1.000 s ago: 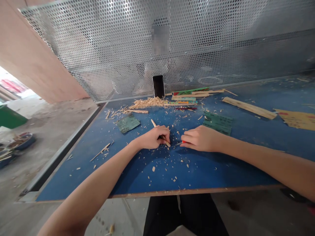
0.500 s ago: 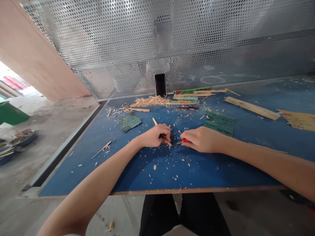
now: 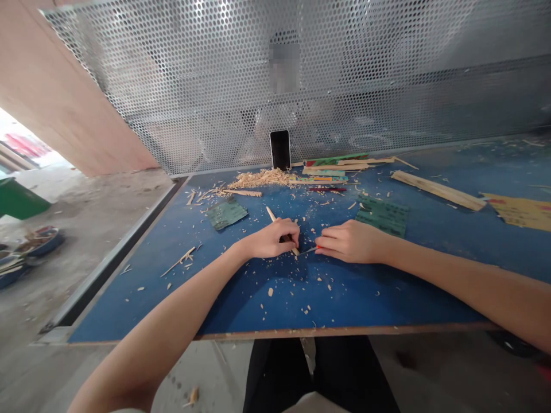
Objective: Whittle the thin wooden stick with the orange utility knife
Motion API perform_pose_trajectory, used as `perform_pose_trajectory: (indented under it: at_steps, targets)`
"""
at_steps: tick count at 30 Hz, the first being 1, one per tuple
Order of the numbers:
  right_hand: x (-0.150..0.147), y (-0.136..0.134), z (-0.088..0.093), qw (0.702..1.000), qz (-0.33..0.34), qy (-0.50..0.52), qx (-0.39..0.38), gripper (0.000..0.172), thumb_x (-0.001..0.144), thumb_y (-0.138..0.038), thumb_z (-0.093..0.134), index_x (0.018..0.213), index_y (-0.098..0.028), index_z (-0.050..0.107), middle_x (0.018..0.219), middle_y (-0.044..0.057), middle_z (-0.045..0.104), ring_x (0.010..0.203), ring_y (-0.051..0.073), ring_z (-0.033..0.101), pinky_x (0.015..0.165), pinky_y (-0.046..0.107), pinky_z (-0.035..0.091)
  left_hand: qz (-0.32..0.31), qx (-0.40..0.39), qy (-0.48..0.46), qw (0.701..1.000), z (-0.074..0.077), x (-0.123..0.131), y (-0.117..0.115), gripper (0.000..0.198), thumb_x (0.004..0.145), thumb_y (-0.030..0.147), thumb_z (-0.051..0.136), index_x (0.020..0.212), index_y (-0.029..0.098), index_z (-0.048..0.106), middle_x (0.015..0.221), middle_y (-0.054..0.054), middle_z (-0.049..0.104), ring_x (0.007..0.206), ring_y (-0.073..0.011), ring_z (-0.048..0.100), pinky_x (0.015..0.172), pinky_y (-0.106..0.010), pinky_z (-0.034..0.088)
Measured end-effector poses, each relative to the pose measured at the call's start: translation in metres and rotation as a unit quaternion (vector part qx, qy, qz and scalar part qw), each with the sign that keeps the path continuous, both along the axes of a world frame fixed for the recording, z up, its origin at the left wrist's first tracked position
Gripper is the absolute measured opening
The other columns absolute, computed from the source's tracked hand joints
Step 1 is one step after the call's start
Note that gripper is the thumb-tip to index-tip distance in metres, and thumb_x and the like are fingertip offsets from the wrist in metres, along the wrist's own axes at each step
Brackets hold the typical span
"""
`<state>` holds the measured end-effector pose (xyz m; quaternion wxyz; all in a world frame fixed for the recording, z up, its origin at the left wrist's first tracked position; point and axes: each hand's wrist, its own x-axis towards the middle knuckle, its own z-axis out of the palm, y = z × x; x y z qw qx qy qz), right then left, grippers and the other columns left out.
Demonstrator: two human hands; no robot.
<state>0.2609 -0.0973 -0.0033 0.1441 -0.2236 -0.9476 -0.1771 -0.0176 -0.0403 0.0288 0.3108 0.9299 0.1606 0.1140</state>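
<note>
My left hand (image 3: 279, 237) is closed around a slim pale wooden stick (image 3: 271, 214), which slants across the palm and pokes out at both ends. In my right hand (image 3: 349, 241) is a carving knife (image 3: 309, 250) with a red handle, mostly covered by the fingers. Its thin blade points left, and the tip is at or very near the stick's lower end; contact cannot be made out. Small wood chips (image 3: 271, 292) lie scattered on the blue tabletop (image 3: 241, 298) around both hands.
Behind the hands are a heap of wood shavings (image 3: 262, 178), a propped phone (image 3: 280, 150) and several wooden strips (image 3: 329, 171). Green sandpaper pieces (image 3: 227, 213) flank the hands. A wooden slat (image 3: 439, 190) and yellow sheet (image 3: 520, 210) lie right. A perforated metal panel (image 3: 206, 86) rises behind.
My right hand has shifted slightly left and up, and its grip on the knife has turned a little, hiding more of the red handle. My left hand stays nearly in place with the stick.
</note>
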Motion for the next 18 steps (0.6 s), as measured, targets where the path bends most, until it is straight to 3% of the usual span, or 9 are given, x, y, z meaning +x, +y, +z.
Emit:
perform_pose_trajectory:
  at_steps: [4, 7, 10, 13, 16, 18]
  targets:
    - [-0.001, -0.001, 0.001, 1.000, 0.004, 0.013, -0.010, 0.035, 0.115, -0.035, 0.040, 0.098, -0.018, 0.065, 0.078, 0.001, 0.061, 0.066, 0.013, 0.054, 0.057, 0.030, 0.031, 0.024, -0.005, -0.011, 1.000, -0.002, 0.001, -0.001, 0.015, 0.098, 0.019, 0.051, 0.092, 0.020, 0.065, 0.097, -0.005, 0.071, 0.098, -0.0211, 0.062, 0.095, -0.037, 0.047]
    - [-0.001, -0.003, 0.004, 0.999, 0.000, 0.031, -0.040, 0.035, 0.114, -0.035, 0.041, 0.098, -0.017, 0.066, 0.079, 0.001, 0.062, 0.065, 0.013, 0.054, 0.058, 0.030, 0.033, 0.117, -0.004, -0.062, 0.991, -0.009, -0.003, 0.005, 0.022, 0.095, 0.012, 0.048, 0.102, 0.020, 0.067, 0.106, -0.006, 0.071, 0.099, -0.0196, 0.066, 0.091, -0.034, 0.052]
    - [0.001, -0.004, 0.008, 0.997, -0.001, 0.044, -0.064, 0.034, 0.114, -0.035, 0.041, 0.101, -0.017, 0.067, 0.082, 0.002, 0.064, 0.066, 0.013, 0.055, 0.058, 0.028, 0.035, 0.248, 0.054, -0.091, 0.963, -0.016, -0.012, 0.020, 0.032, 0.083, -0.001, 0.046, 0.097, 0.019, 0.067, 0.101, -0.005, 0.073, 0.096, -0.0190, 0.068, 0.087, -0.033, 0.053]
    - [0.003, -0.004, 0.009, 0.996, -0.002, 0.057, -0.071, 0.034, 0.114, -0.035, 0.042, 0.103, -0.017, 0.068, 0.084, 0.004, 0.066, 0.067, 0.013, 0.057, 0.058, 0.028, 0.036, 0.335, 0.136, -0.069, 0.930, -0.019, -0.026, 0.036, 0.038, 0.077, -0.005, 0.045, 0.096, 0.020, 0.067, 0.101, -0.006, 0.073, 0.102, -0.0222, 0.067, 0.091, -0.035, 0.053]
    - [0.004, -0.002, 0.010, 0.994, -0.002, 0.066, -0.087, 0.033, 0.113, -0.035, 0.042, 0.103, -0.017, 0.068, 0.086, 0.004, 0.067, 0.067, 0.013, 0.058, 0.059, 0.028, 0.037, 0.420, 0.198, -0.020, 0.885, -0.018, -0.038, 0.049, 0.030, 0.082, 0.000, 0.051, 0.098, 0.019, 0.068, 0.108, -0.011, 0.074, 0.111, -0.0282, 0.064, 0.104, -0.044, 0.048]
    - [0.004, -0.001, 0.010, 0.993, 0.000, 0.069, -0.098, 0.032, 0.113, -0.035, 0.042, 0.104, -0.017, 0.067, 0.086, 0.004, 0.068, 0.067, 0.013, 0.059, 0.058, 0.028, 0.038, 0.460, 0.184, 0.027, 0.868, -0.018, -0.042, 0.055, 0.014, 0.091, 0.013, 0.057, 0.098, 0.018, 0.069, 0.106, -0.012, 0.074, 0.108, -0.0300, 0.065, 0.107, -0.048, 0.046]
